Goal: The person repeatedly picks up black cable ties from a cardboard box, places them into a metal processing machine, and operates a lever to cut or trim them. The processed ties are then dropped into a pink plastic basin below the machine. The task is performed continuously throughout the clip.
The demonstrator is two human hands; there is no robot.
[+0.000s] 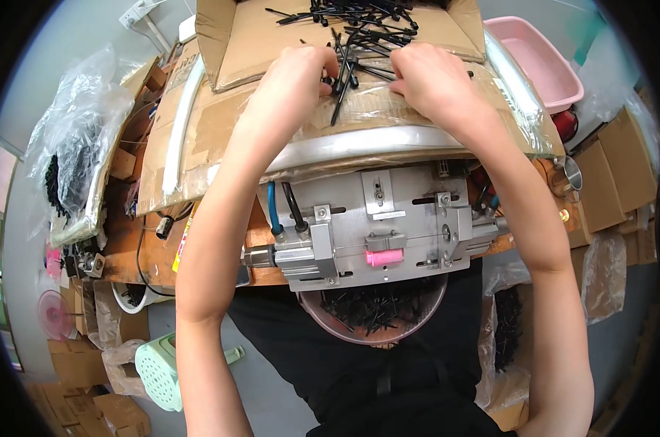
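Both hands are up at the near edge of an open cardboard box (271, 51) that's got a loose heap of black cable ties (359, 22) spilling out of it. The left hand (297, 84) has its fingers curled shut around a couple of ties right at the box lip. The right hand (424, 76) is pinching at the ties next to it, fingers bent down. Below the hands sits a grey metal fixture (377, 226) with a pink part, and a round bowl (373, 313) of small black pieces under that.
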